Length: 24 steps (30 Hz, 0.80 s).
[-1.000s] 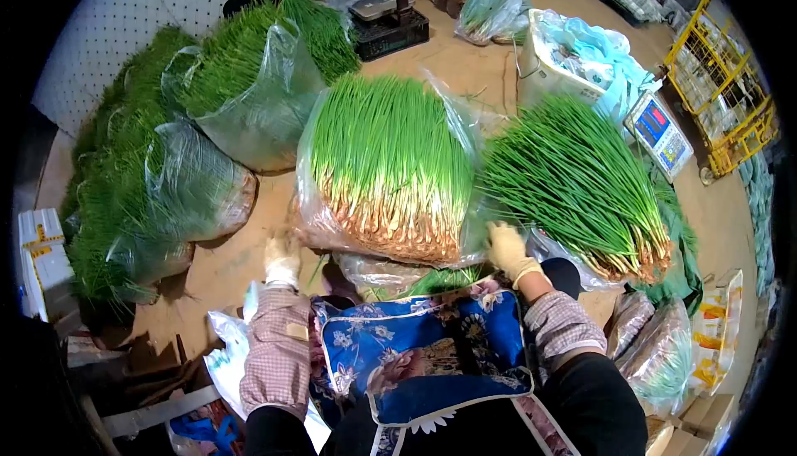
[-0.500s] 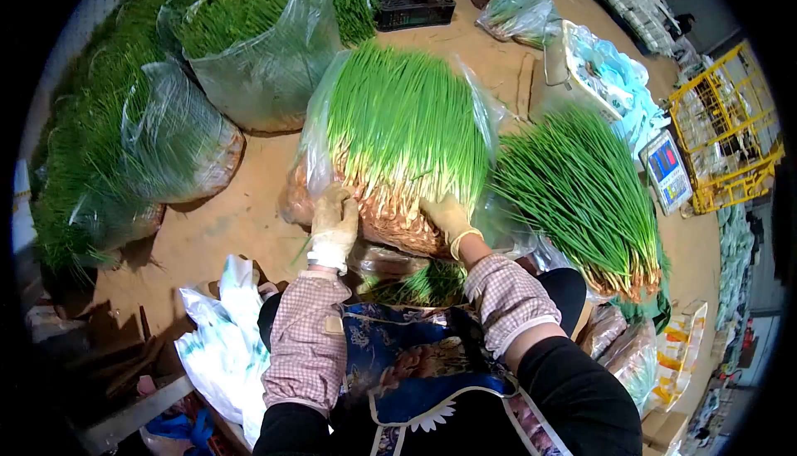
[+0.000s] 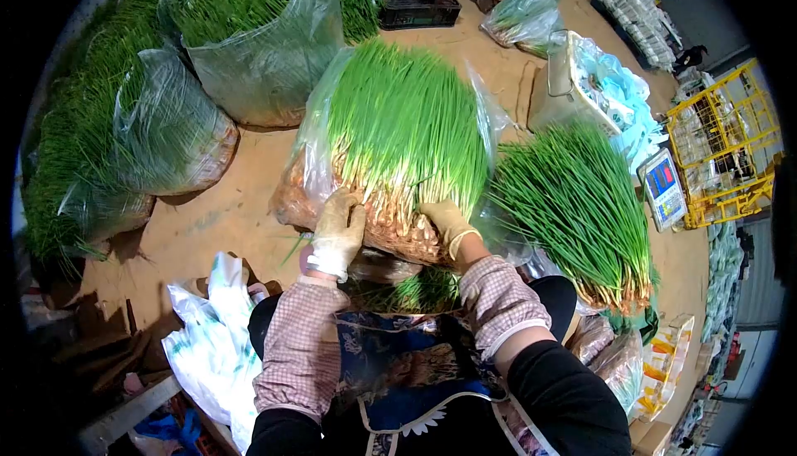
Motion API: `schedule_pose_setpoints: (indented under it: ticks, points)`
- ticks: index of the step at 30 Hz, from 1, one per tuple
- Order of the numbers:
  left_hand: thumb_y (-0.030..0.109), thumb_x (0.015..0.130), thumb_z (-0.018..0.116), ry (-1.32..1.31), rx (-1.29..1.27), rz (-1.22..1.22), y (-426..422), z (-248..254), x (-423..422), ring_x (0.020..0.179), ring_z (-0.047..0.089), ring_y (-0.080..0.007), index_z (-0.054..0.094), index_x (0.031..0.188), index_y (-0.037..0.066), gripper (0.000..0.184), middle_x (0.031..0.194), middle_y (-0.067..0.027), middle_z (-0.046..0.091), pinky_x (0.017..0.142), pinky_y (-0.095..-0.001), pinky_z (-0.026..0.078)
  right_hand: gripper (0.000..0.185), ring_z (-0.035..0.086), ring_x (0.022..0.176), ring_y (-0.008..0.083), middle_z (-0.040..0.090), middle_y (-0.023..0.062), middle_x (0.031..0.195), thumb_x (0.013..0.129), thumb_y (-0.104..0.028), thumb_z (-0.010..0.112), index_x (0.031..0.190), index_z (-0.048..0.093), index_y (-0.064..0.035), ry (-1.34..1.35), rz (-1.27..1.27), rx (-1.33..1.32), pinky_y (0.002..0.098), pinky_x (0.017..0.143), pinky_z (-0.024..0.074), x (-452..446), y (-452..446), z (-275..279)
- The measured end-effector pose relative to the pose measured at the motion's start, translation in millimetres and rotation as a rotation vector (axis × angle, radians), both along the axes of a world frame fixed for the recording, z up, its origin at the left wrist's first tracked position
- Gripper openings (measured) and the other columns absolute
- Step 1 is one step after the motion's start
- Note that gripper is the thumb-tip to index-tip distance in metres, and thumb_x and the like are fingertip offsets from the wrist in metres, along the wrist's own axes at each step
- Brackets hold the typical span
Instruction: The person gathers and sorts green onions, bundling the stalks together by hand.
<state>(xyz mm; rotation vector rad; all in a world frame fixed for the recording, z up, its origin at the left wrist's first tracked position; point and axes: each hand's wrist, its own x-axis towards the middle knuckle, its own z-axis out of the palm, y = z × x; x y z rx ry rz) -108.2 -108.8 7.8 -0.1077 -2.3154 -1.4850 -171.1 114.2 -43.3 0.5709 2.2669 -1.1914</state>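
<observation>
A big bundle of spring onions (image 3: 407,116) lies in front of me in an opened clear plastic bag (image 3: 320,170), green tops pointing away and brown roots towards me. My left hand (image 3: 339,230), in a pale glove, is closed on the white stems and roots at the bundle's near left. My right hand (image 3: 448,224), also gloved, has its fingers curled into the stems at the near right. Its fingertips are partly hidden among the stalks. Below the bundle, more bagged spring onions (image 3: 419,290) show above my apron.
A loose pile of spring onions (image 3: 581,207) lies at the right, near a digital scale display (image 3: 664,189) and a white bin (image 3: 554,95) of blue bags. Full bags of greens (image 3: 257,66) stand at the left. White plastic bags (image 3: 216,344) lie by my left arm. A yellow crate (image 3: 721,145) stands far right.
The view has shifted slightly. Both hands stay at the root end of the bundle, the left a little lower and its fingers turned slightly more inward.
</observation>
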Motion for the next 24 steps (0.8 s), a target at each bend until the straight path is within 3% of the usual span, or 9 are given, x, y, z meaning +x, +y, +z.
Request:
schedule_pose_setpoints:
  ticks: [2, 4, 6, 10, 14, 16, 18, 21, 24]
  points:
    - [0.009, 0.08, 0.053, -0.064, -0.005, -0.054, -1, -5, -2, 0.093, 0.052, -0.0354, 0.058, 0.091, -0.002, 0.017, 0.096, -0.0211, 0.056, 0.085, -0.0393, 0.041, 0.023, 0.057, 0.054, 0.0166, 0.061, 0.0119, 0.069, 0.076, -0.022, 0.063, 0.082, 0.059, -0.0001, -0.193, -0.117, -0.413, 0.0308, 0.048, 0.0487, 12, 12, 42]
    - [0.01, 0.081, 0.053, -0.126, -0.009, -0.113, 0, -12, -3, 0.095, 0.053, -0.035, 0.058, 0.092, -0.001, 0.017, 0.098, -0.0208, 0.056, 0.087, -0.0386, 0.041, 0.02, 0.053, 0.044, 0.0157, 0.061, 0.0104, 0.065, 0.078, -0.013, 0.06, 0.09, 0.058, 0.0026, -0.16, -0.307, -0.693, 0.0253, 0.035, 0.0429, 15, 32, 43]
    - [0.011, 0.081, 0.054, -0.132, -0.048, -0.098, 3, -23, -4, 0.097, 0.053, -0.0345, 0.058, 0.091, -0.001, 0.016, 0.1, -0.0201, 0.057, 0.088, -0.0365, 0.041, 0.032, 0.061, 0.064, 0.0255, 0.063, 0.0168, 0.088, 0.083, -0.024, 0.055, 0.104, 0.056, 0.0004, -0.178, -0.43, -1.08, 0.0375, 0.055, 0.0518, 24, 51, 50]
    - [0.012, 0.081, 0.054, -0.142, -0.045, -0.047, 13, -27, -2, 0.089, 0.056, -0.0338, 0.058, 0.086, -0.001, 0.015, 0.098, -0.0193, 0.057, 0.081, -0.0369, 0.044, 0.05, 0.06, 0.095, 0.0297, 0.059, 0.0214, 0.106, 0.086, -0.031, 0.047, 0.116, 0.046, 0.0086, -0.18, -0.389, -1.324, 0.0372, 0.075, 0.0537, 53, 62, 38]
    - [0.016, 0.082, 0.053, -0.305, 0.01, -0.197, 22, -22, 0, 0.083, 0.057, -0.0311, 0.059, 0.085, 0.002, 0.016, 0.087, -0.0173, 0.06, 0.074, -0.0374, 0.045, 0.042, 0.061, 0.068, 0.0199, 0.062, 0.0147, 0.093, 0.084, -0.023, 0.054, 0.11, 0.049, 0.0107, -0.142, -0.471, -1.43, 0.0275, 0.06, 0.0535, 56, 57, 5]
    - [0.021, 0.084, 0.053, -0.263, -0.053, -0.216, 26, -29, 3, 0.079, 0.059, -0.0288, 0.06, 0.088, 0.002, 0.021, 0.081, -0.0156, 0.06, 0.076, -0.0358, 0.045, 0.034, 0.057, 0.057, 0.0169, 0.062, 0.0109, 0.088, 0.082, -0.016, 0.057, 0.104, 0.051, 0.0103, 0.044, -0.435, -1.149, 0.0246, 0.056, 0.0515, 50, 46, 25]
    - [0.025, 0.084, 0.054, -0.602, -0.093, -0.407, 27, -21, 1, 0.086, 0.058, -0.0232, 0.06, 0.093, 0.005, 0.023, 0.086, -0.0133, 0.061, 0.081, -0.0354, 0.045, 0.041, 0.06, 0.073, 0.0152, 0.061, 0.0116, 0.095, 0.08, -0.012, 0.06, 0.112, 0.043, 0.008, 0.234, -0.322, -0.747, 0.024, 0.061, 0.0511, 55, 31, 49]
    - [0.027, 0.082, 0.06, -0.718, 0.253, -0.448, 43, -8, 13, 0.095, 0.055, -0.0178, 0.052, 0.115, 0.002, 0.042, 0.1, -0.0104, 0.06, 0.085, -0.0279, 0.045, 0.055, 0.06, 0.074, 0.0208, 0.06, 0.0149, 0.094, 0.076, -0.009, 0.065, 0.119, 0.036, 0.0081, 0.655, -0.027, -0.435, 0.0282, 0.062, 0.0511, 55, 17, 25]
    - [0.035, 0.08, 0.064, -0.76, 0.453, -0.514, 58, -47, 10, 0.102, 0.053, -0.0191, 0.037, 0.128, -0.003, 0.067, 0.111, -0.0147, 0.058, 0.084, -0.0261, 0.044, 0.067, 0.059, 0.073, 0.0216, 0.06, 0.0183, 0.091, 0.075, -0.007, 0.064, 0.129, 0.026, 0.0052, 0.235, 0.046, -0.092, 0.0284, 0.062, 0.0507, 70, -23, 104]
